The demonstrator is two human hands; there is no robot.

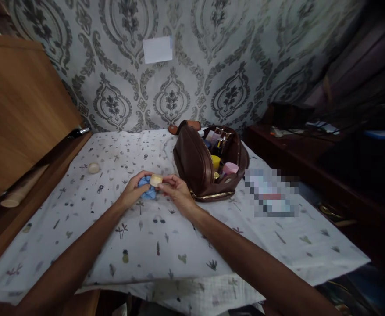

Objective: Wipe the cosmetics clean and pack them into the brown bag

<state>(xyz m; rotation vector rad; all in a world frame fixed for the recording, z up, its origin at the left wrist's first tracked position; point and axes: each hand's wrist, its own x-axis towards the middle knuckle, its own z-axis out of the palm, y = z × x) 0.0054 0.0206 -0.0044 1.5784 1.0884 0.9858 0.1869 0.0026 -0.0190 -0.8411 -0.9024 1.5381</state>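
Observation:
Over the patterned cloth, my right hand (pixel 178 192) is closed on a small round cream-coloured jar (pixel 156 180), gripping its right side. A crumpled blue cloth (pixel 148 191) is bunched in my left hand (pixel 133 189), pressed against the jar's left side. Just right of my hands stands a brown toiletry bag (pixel 192 158), unzipped and wide open. Inside it are a yellow container (pixel 215 162), a pink-lidded jar (pixel 230 168) and several bottles (pixel 220 138). A round cream-coloured lid or jar (pixel 94 168) lies apart on the left.
A white cloth with small plant prints (pixel 166 245) covers the table. A wooden cabinet panel (pixel 21 109) borders it on the left, a dark red shelf (pixel 287 162) on the right. A pixelated item (pixel 271 193) lies right of the bag. Patterned wallpaper (pixel 120 87) stands behind.

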